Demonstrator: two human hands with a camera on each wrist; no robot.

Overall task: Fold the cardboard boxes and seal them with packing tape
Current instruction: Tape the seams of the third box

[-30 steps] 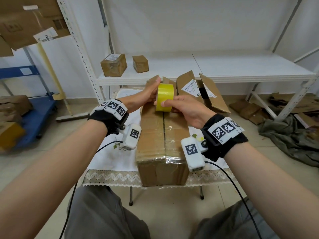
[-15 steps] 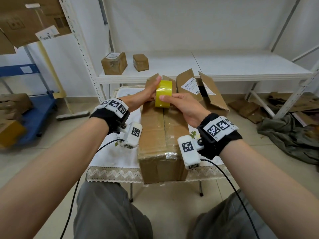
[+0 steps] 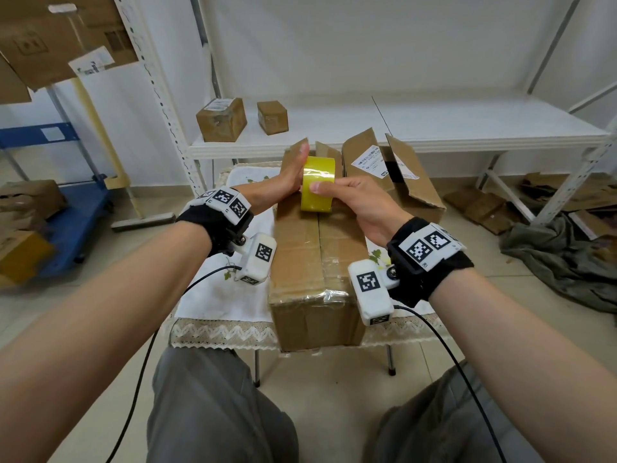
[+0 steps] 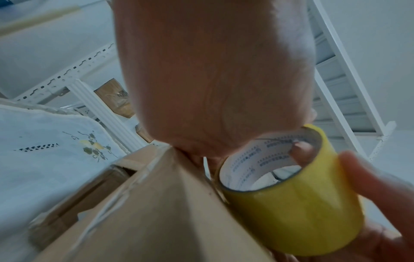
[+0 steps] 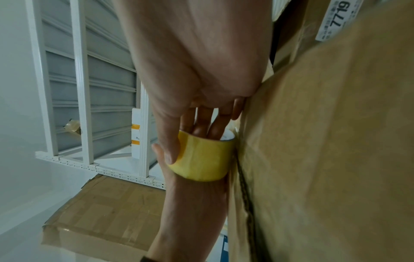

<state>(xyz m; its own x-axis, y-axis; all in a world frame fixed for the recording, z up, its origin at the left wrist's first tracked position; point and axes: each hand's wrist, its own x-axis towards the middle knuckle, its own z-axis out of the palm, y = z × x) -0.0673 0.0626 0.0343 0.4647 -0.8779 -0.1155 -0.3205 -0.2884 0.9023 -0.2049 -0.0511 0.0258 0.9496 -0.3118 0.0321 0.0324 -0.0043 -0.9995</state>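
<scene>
At the far left a blue metal cart [image 3: 71, 225] carries worn brown cartons. Behind the work area stands a white perforated-steel shelf [image 3: 434, 128], and on its smooth board sit 2 small taped cartons [image 3: 221, 119], 1 with a paper label.

The left hand [image 3: 283, 185] lies with flat, straight fingers against the left face of the tape roll [image 3: 318, 183], fingertips up by a raised flap. The roll is a glossy yellow ring with a white printed paper core; it stands on edge on the far end of the cardboard box [image 3: 314, 262], right over the centre seam. The box is a long matte brown carton with closed top flaps and wrinkled clear film across its near edge. It rests on a small table draped in a white embroidered cloth [image 3: 223, 295] with a lace hem.

The right hand [image 3: 354, 202] clamps the roll, thumb across its outer band and fingers reaching into the core in the right wrist view. To the right, an open labelled carton [image 3: 394, 168] stands just behind the box.

Compared with 0.5 s before, the roll and both hands have barely shifted, staying at the far end of the seam.
</scene>
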